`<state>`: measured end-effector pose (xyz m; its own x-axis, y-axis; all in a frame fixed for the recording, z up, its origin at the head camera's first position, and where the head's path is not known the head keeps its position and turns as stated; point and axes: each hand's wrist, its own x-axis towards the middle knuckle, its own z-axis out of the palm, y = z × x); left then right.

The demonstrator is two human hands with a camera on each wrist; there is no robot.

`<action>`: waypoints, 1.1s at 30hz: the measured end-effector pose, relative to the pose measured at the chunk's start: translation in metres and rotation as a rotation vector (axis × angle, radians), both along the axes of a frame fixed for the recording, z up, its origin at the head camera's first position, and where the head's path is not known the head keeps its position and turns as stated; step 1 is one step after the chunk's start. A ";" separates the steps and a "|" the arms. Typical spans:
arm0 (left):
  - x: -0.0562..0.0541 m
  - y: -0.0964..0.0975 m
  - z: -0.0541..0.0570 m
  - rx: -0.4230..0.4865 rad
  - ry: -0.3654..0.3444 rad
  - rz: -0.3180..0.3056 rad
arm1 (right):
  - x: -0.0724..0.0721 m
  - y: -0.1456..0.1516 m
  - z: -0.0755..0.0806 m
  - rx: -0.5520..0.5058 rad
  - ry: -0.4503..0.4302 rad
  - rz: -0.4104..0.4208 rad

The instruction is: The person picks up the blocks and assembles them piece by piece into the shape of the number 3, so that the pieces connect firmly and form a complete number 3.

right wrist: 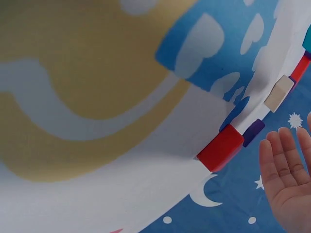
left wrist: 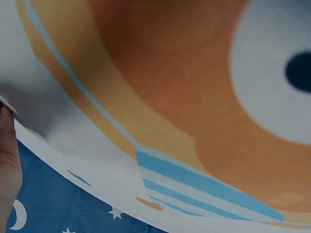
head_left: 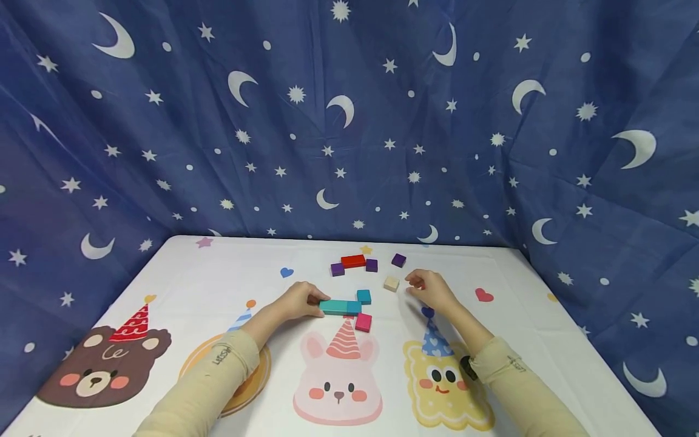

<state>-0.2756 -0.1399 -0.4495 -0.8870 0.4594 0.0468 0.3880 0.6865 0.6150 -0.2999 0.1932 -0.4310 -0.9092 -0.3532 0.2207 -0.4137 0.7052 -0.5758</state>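
In the head view my left hand (head_left: 299, 300) holds the left end of a long teal block (head_left: 333, 308) between thumb and fingers. A blue cube (head_left: 354, 308) sits against that block's right end. In the left wrist view only the edge of this hand (left wrist: 8, 150) shows, the block out of sight. My right hand (head_left: 431, 290) hovers with fingers relaxed, right of a pale wooden block (head_left: 391, 283). A red block (right wrist: 221, 149) lies by it in the right wrist view, mostly covered by the hand from above. Nothing shows within the right hand's fingers.
A second blue cube (head_left: 363, 297) and a pink block (head_left: 363, 322) lie around the teal block. Farther back are a long red block (head_left: 353, 261) and purple cubes (head_left: 337, 269). The white printed tablecloth (head_left: 218, 273) ends at a blue starry curtain (head_left: 371, 121).
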 end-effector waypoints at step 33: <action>0.001 0.001 -0.001 0.002 -0.005 0.009 | -0.017 -0.022 -0.009 0.120 -0.091 -0.083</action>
